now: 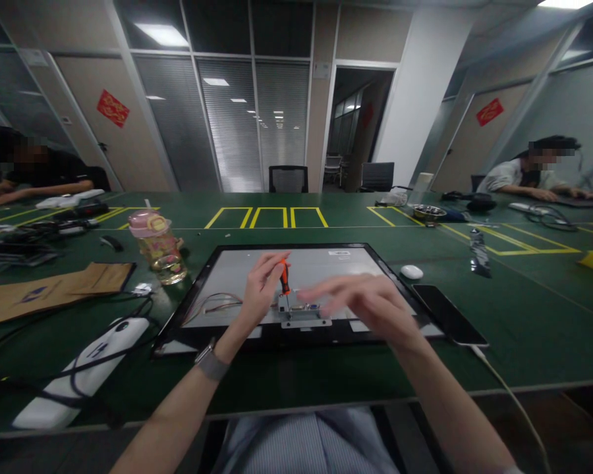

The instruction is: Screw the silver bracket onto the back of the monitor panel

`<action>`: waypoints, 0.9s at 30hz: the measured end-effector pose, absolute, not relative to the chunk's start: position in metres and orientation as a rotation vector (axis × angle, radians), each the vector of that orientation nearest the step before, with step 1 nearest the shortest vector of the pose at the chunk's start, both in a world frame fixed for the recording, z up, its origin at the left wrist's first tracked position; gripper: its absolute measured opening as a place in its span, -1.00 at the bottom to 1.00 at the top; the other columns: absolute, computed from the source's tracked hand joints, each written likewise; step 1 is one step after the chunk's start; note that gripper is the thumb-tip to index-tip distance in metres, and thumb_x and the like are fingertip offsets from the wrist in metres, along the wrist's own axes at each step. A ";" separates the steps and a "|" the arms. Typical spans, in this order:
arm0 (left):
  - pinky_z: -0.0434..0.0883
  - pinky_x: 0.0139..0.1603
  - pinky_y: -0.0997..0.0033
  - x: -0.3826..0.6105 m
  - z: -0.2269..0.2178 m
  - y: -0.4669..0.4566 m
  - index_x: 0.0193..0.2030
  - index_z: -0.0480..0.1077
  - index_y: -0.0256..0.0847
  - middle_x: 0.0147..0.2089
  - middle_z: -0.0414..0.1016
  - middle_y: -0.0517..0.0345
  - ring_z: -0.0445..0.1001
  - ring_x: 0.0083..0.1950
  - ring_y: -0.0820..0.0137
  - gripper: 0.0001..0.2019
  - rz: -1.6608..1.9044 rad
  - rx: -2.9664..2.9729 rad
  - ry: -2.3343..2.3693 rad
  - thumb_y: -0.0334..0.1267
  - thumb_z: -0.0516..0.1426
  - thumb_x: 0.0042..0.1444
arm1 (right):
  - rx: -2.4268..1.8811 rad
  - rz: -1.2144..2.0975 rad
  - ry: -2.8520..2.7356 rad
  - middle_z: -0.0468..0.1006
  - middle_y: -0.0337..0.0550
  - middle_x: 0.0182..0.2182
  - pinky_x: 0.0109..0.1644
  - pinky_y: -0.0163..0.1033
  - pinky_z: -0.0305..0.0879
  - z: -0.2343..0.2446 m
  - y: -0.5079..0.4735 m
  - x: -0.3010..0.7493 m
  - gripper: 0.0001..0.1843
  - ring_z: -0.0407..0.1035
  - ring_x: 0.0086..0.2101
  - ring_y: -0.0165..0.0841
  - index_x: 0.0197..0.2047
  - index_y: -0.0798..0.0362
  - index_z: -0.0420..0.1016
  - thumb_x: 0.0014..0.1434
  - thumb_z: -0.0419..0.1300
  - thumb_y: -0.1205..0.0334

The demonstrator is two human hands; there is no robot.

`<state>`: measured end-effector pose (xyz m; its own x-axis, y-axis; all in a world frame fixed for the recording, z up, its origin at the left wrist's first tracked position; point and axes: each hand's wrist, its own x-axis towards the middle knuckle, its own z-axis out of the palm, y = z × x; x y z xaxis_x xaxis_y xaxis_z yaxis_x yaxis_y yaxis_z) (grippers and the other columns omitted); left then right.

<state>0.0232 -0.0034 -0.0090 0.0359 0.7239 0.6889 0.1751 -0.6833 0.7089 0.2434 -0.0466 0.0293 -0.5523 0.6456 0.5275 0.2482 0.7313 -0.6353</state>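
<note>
My left hand (263, 284) is closed around the top of an orange and black screwdriver (285, 280), which stands upright with its tip down at a metal bracket with a circuit board (304, 313). The bracket lies at the near side of a flat display panel (227, 270), grey with a black frame, flat on the table. My right hand (370, 303) hovers to the right of the bracket, its fingers stretched toward it and blurred by motion; nothing shows in them. Thin wires (217, 303) run left from the bracket over the panel.
On the left stand a pink-lidded cup (158, 247), a brown paper bag (54, 293) and a white power strip (84, 372) with black cables. To the right lie a phone (449, 315) on a cable and a white earbud case (412, 272). Two people sit at the far sides.
</note>
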 end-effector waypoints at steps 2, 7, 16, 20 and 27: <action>0.42 -0.09 0.39 0.024 -0.010 -0.003 0.03 0.40 -0.14 -0.05 0.33 0.05 0.47 -0.16 0.43 -0.71 1.673 1.858 0.884 -0.21 0.03 0.20 | -0.787 0.619 -2.098 0.49 -0.19 0.01 0.17 -0.03 0.16 0.022 -0.007 0.243 -0.55 0.31 0.07 -0.23 0.05 -0.12 0.43 0.30 -0.18 0.03; 0.44 -0.13 0.45 0.020 -0.014 0.002 -0.01 0.43 -0.13 -0.13 0.29 0.11 0.43 -0.20 0.48 -0.72 1.696 1.797 0.894 -0.23 0.12 0.13 | -1.152 0.612 -2.178 0.29 -0.04 0.19 0.27 0.03 -0.04 -0.041 0.060 0.258 -0.52 0.15 0.18 -0.22 0.15 0.02 0.31 0.26 -0.14 0.07; 0.48 -0.14 0.25 0.012 -0.011 0.009 0.00 0.39 -0.24 -0.15 0.43 0.00 0.48 -0.19 0.35 -0.69 1.524 1.566 0.730 -0.16 0.07 0.16 | -1.300 0.561 -2.455 0.16 -0.18 0.26 0.30 0.13 -0.36 -0.071 0.052 0.266 -0.51 -0.06 0.27 -0.26 0.21 -0.09 0.21 0.30 -0.25 0.09; 0.45 -0.16 0.34 0.012 -0.012 0.010 -0.14 0.45 -0.24 -0.15 0.42 0.02 0.45 -0.19 0.38 -0.76 1.568 1.595 0.772 -0.17 0.11 0.12 | -1.306 0.633 -2.426 0.16 -0.17 0.26 0.31 0.11 -0.36 -0.068 0.054 0.265 -0.46 -0.07 0.27 -0.25 0.19 -0.07 0.26 0.31 -0.32 0.00; 0.44 -0.20 0.37 0.010 -0.010 0.007 -0.06 0.43 -0.24 -0.24 0.43 0.06 0.45 -0.25 0.40 -0.72 1.582 1.641 0.834 -0.18 0.06 0.17 | -1.291 0.575 -2.474 0.16 -0.17 0.26 0.29 0.16 -0.35 -0.069 0.055 0.265 -0.48 -0.05 0.26 -0.20 0.19 -0.12 0.25 0.28 -0.22 -0.06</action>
<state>0.0103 0.0070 -0.0105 0.0473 0.8348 0.5486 -0.0192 -0.5483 0.8360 0.2645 0.0548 -0.0694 -0.5555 0.8284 0.0713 0.7121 0.5182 -0.4737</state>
